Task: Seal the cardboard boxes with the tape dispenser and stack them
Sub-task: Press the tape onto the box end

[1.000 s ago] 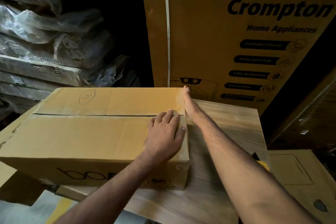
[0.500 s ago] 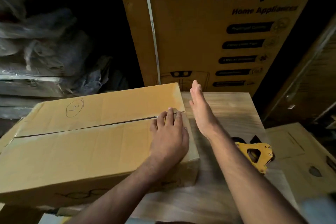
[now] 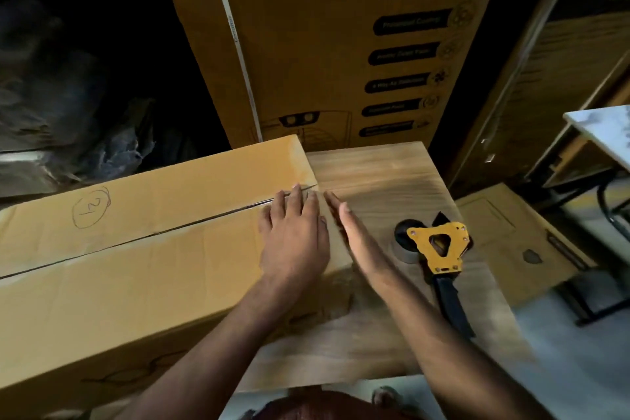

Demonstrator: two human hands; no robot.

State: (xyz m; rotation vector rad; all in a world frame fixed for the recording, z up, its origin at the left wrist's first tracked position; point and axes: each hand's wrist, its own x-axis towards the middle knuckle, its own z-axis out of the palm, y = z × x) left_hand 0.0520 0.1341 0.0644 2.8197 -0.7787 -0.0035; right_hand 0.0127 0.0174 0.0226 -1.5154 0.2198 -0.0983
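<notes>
Left hand: The left hand (image 3: 295, 239) lies flat with its fingers straight, pressing down on the top of the cardboard box (image 3: 143, 269) near the box's right end.
Right hand: The right hand (image 3: 354, 232) is flat and straight too, held on its edge just beside the right end of the box. It holds nothing.
Box: It lies long across the wooden bench (image 3: 378, 187). Its left part hangs past what I can see. The flaps are down, but the seam (image 3: 170, 235) in the middle looks open, with no tape on it that I can make out.
Tape dispenser: The yellow tape dispenser (image 3: 439, 249) lies on the bench, near the right hand but not touching it.
What could go wrong: If the left hand lets go, I think the flaps could pop up. If the box gets pushed more to the left, it could tip off the bench.
Around: A tall Crompton carton (image 3: 341, 44) stands right behind the bench. Plastic-wrapped bundles (image 3: 68, 133) sit in the dark on the left. Another flat carton (image 3: 511, 242) lies low on the right.
In the way: Nothing sits between the right hand and the dispenser.
</notes>
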